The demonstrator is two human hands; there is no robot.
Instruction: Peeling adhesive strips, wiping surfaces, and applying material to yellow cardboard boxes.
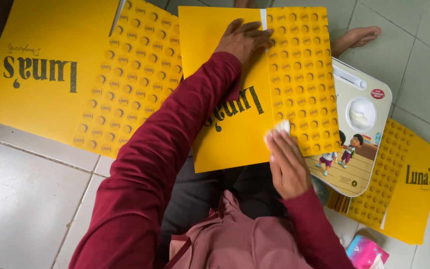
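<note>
A flat yellow cardboard sheet [235, 134], part plain with dark lettering and part patterned with small circles, lies across my lap and a small table. My left hand [242, 40] rests flat on the sheet's far edge, fingers spread beside a thin white strip [263, 19]. My right hand [287, 167] is at the sheet's near edge, its fingers pinching a small white piece [277, 130], perhaps a tissue or backing paper, against the patterned part. Both sleeves are dark red.
A larger yellow sheet [60, 69] of the same kind lies on the tiled floor [21, 199] at left. A small child's table [362, 124] with a cartoon print sits at right over another yellow sheet [409, 189]. A bare foot [357, 37] shows beyond; a pink packet [367, 251] lies near.
</note>
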